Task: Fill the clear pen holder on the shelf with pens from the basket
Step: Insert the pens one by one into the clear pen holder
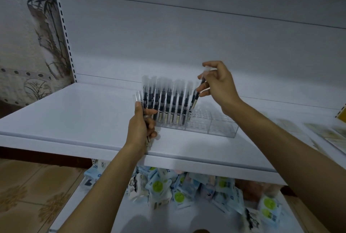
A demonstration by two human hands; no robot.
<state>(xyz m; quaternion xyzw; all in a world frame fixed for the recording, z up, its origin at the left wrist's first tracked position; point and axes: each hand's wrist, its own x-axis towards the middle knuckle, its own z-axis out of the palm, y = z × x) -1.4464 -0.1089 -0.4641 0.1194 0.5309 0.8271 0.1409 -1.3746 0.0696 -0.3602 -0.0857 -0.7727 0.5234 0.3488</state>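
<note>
A clear pen holder (215, 127) stands on the white shelf (74, 120). Its left half holds several upright black pens (168, 101) with frosted caps. The right half shows bare holes. My right hand (218, 84) pinches one pen (196, 96), tilted, with its tip at the holder just right of the standing row. My left hand (140, 126) grips a small bunch of pens (139, 99) upright at the holder's left end. The basket is out of view.
Below the shelf lies a lower shelf (93, 204) with a heap of small blue and white packets (177, 187). Flat printed packs (329, 133) lie at the shelf's right. A slotted upright (63, 26) and patterned wall stand at the left.
</note>
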